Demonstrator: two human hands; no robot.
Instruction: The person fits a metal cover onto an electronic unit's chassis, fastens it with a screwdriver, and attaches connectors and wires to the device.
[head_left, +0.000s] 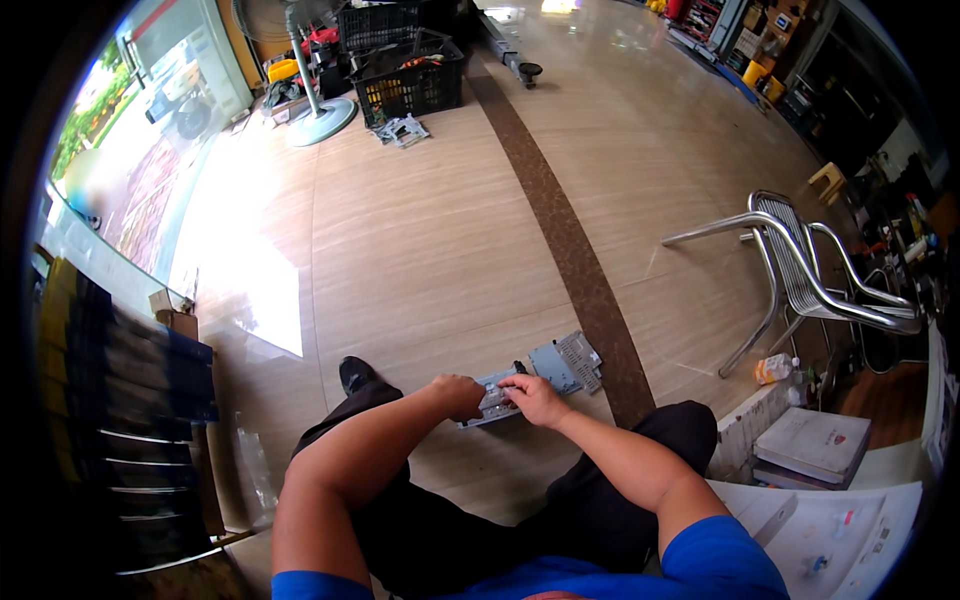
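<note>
A grey metal unit (492,419), box-like with small parts inside, is between my two hands, low over the floor in front of me. My left hand (458,397) is closed at its left end, fingers curled. Over its right part, my right hand (538,400) has thumb and fingers pinched together; whatever is between the fingertips is too small to make out. Just beyond the right hand lies a flat grey metal plate (552,366), with a slotted grey metal piece (581,358) against its right side.
A metal-framed chair (790,260) stands at the right. Beside my right knee are thick books (812,445) and a bottle (773,369). A black crate (412,85), a standing fan's base (323,122) and a loose metal part (400,131) are at the far left. Stacked dark boxes (150,400) line the left.
</note>
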